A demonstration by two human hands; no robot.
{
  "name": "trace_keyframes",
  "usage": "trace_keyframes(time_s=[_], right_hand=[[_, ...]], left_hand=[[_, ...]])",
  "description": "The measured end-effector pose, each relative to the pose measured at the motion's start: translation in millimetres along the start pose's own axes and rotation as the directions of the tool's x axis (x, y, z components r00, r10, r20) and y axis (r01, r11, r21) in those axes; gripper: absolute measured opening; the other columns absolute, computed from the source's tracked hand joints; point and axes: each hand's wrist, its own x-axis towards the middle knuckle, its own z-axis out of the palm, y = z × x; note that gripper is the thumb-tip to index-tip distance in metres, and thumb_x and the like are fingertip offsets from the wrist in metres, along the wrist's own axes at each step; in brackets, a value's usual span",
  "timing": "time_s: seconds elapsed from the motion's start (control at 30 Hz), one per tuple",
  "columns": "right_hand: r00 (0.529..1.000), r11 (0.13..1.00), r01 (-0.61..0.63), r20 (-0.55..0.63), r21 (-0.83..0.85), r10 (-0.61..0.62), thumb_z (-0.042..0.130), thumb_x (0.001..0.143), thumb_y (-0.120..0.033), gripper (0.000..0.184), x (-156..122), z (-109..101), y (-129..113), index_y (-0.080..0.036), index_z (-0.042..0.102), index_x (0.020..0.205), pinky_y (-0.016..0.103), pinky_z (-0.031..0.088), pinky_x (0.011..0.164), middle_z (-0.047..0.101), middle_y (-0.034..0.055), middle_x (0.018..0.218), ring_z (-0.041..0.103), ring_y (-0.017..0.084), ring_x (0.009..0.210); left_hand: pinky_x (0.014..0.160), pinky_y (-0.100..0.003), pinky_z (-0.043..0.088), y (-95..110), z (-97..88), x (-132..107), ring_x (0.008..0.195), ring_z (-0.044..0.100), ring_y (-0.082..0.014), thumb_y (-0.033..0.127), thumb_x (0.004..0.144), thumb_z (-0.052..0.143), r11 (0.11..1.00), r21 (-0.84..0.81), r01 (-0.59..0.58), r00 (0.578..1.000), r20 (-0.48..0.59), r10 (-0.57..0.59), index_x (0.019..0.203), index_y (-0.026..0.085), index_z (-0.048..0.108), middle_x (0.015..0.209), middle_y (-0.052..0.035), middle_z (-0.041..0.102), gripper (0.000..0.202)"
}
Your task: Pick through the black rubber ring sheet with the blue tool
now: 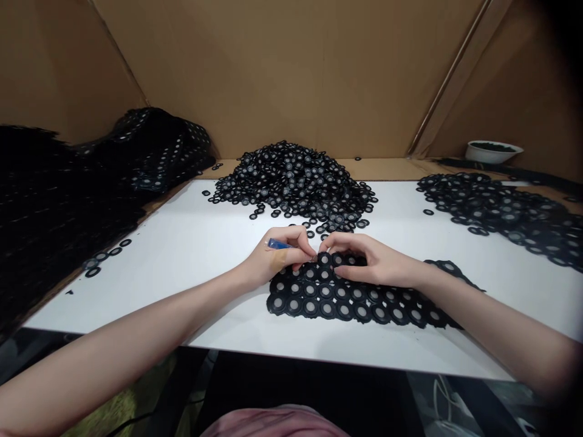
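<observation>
A black sheet of joined rubber rings with pale grey centres [327, 311] lies on the white table in front of me. My left hand [280, 252] is closed around a slim tool with a blue handle [279, 244], its far end at the sheet's upper left corner; what kind of tool it is I cannot make out. A tan bandage strip [278, 261] is stuck on this hand by the thumb. My right hand [364, 260] pinches the same corner of the black sheet between thumb and fingers. Its forearm hides part of the sheet's right side.
A large heap of loose black rings [296, 179] stands behind my hands. More rings [505, 209] spread at the right, near a white bowl [494, 152] with dark bits. Stacked black sheets [68, 200] fill the left side. Cardboard walls [291, 73] enclose the white table [191, 243].
</observation>
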Motion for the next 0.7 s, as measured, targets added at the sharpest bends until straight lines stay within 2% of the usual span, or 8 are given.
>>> trace_keyframes(time_s=[0.23, 0.4, 0.7], right_hand=[[1.0, 1.0, 0.0, 0.007, -0.01, 0.0, 0.052, 0.073, -0.008, 0.033, -1.1, -1.1, 0.7, -0.02, 0.053, 0.104, 0.032, 0.045, 0.083, 0.062, 0.0035, 0.105, 0.058, 0.021, 0.098], [1.0, 1.0, -0.003, 0.008, -0.016, 0.003, 0.052, 0.074, -0.01, 0.03, -0.6, -0.5, -1.3, -0.019, 0.053, 0.103, 0.031, 0.046, 0.081, 0.062, 0.0037, 0.104, 0.059, 0.02, 0.095], [1.0, 0.999, 0.026, -0.004, -0.04, -0.027, 0.055, 0.076, -0.012, 0.031, -1.6, 0.0, -0.1, -0.019, 0.053, 0.105, 0.032, 0.047, 0.083, 0.062, 0.0037, 0.104, 0.059, 0.02, 0.095]], left_hand=[[0.051, -0.02, 0.036, -0.7, -0.2, -0.3, 0.051, 0.051, -0.0086, 0.015, 0.07, 0.064, 1.0, 0.006, 0.009, 1.0, -0.01, -0.009, 0.066, 0.014, 0.061, 0.062, 0.0014, 0.061, 0.005], [0.049, -0.019, 0.034, 0.6, 0.5, -0.2, 0.05, 0.049, -0.0078, 0.015, 0.07, 0.063, 1.0, 0.01, 0.011, 1.0, -0.008, -0.011, 0.066, 0.014, 0.061, 0.057, 0.0026, 0.058, 0.005], [0.049, -0.02, 0.035, 4.7, 3.4, -0.8, 0.05, 0.051, -0.0082, 0.014, 0.068, 0.063, 1.0, 0.001, 0.031, 0.999, -0.026, -0.031, 0.065, 0.013, 0.06, 0.063, 0.0016, 0.061, 0.005]])
